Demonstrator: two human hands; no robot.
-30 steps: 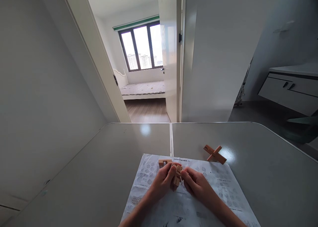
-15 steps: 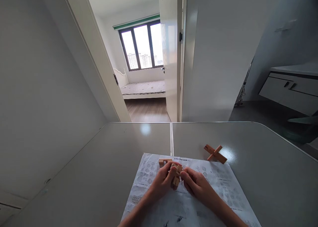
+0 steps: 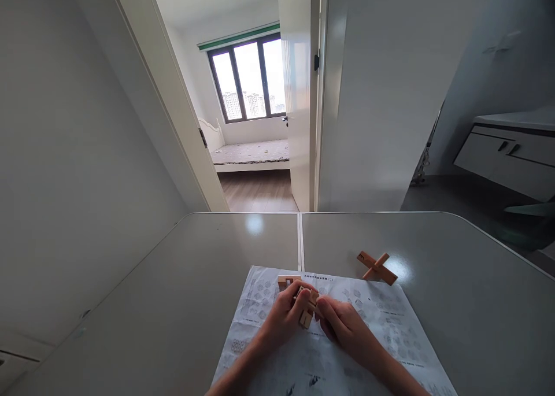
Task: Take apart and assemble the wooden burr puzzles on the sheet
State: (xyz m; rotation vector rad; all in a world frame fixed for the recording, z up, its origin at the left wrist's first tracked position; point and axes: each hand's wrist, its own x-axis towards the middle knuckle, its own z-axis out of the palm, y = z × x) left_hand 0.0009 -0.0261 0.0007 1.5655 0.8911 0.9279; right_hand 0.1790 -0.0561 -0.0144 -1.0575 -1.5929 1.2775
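Note:
Over the printed sheet (image 3: 321,355), both hands close on a small cluster of interlocking wooden puzzle blocks (image 3: 306,318). My left hand (image 3: 288,304) wraps round its left side, with the thumb across the front. From the right, my right hand (image 3: 340,319) pinches the cluster's edge between thumb and fingers. One notched block hangs below the left thumb; the fingers hide much of the rest. Just behind my left hand, another notched wooden block (image 3: 286,281) lies on the sheet's far edge.
At the sheet's far right corner, a flat wooden piece (image 3: 389,276) lies crossed with a wooden rod (image 3: 381,259). The grey table (image 3: 243,243) has a seam (image 3: 300,240) down its middle. Beyond stand an open door (image 3: 299,95) and a bed (image 3: 251,153).
My right thumb has shifted slightly on the cluster, and the blocks have turned a little between my hands. The other wooden pieces rest in the same places.

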